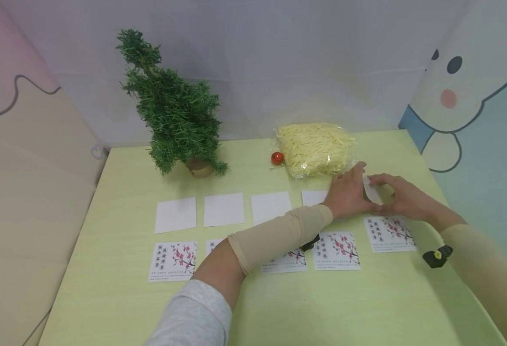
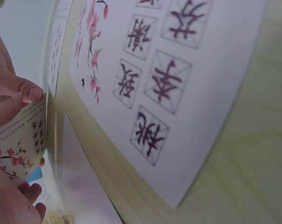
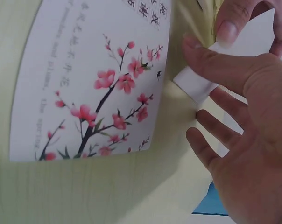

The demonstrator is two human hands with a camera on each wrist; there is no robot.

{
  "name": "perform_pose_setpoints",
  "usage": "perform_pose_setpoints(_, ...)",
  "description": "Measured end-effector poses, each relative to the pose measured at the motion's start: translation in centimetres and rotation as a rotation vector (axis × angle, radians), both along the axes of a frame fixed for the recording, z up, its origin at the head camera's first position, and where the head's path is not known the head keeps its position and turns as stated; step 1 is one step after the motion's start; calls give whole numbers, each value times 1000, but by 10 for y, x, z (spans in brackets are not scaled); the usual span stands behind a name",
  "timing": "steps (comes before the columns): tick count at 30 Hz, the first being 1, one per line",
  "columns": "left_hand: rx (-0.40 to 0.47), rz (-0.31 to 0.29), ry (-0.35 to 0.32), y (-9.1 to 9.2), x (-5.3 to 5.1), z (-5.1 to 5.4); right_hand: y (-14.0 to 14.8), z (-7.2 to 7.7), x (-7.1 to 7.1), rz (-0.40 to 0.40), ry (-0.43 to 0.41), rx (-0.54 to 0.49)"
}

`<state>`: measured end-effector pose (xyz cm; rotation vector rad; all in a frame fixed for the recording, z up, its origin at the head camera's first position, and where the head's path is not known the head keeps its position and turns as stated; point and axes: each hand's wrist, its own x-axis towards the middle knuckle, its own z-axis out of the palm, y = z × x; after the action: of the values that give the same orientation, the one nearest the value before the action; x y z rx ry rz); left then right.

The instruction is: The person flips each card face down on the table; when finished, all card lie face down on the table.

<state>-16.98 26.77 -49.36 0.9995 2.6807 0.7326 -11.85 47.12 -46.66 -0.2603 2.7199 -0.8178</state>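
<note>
Both hands hold one card [image 1: 372, 191] raised above the table's right part, its blank side showing in the head view and its blossom print in the left wrist view. The left hand [image 1: 349, 193] grips its left side. The right hand [image 1: 411, 198] pinches it from the right; in the right wrist view thumb and fingers of the right hand [image 3: 243, 93] hold a corner of the white card [image 3: 194, 84]. Just below the hands lies a printed card [image 1: 390, 234] with pink blossoms and characters.
Several blank white cards [image 1: 176, 215] form a back row, with several printed cards [image 1: 173, 261] in front. Behind them stand a small green tree [image 1: 179, 115], a red ball [image 1: 277, 158] and a clear bag of yellow shreds [image 1: 315, 149].
</note>
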Motion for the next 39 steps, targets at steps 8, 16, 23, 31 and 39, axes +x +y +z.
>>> perform_pose_setpoints(8,-150,-130,192,-4,0,-2,9,5,-2,43,60,81)
perform_pose_setpoints(16,-319,-274,258,-13,1,-1,8,14,1,63,4,147)
perform_pose_setpoints(23,-320,-302,257,-24,-4,-4,0,16,1,63,58,154)
perform_pose_setpoints(31,-266,-335,227,-106,-6,43,-64,36,6,22,102,147)
perform_pose_setpoints(39,-247,-242,79,-291,4,59,-199,47,12,249,220,215)
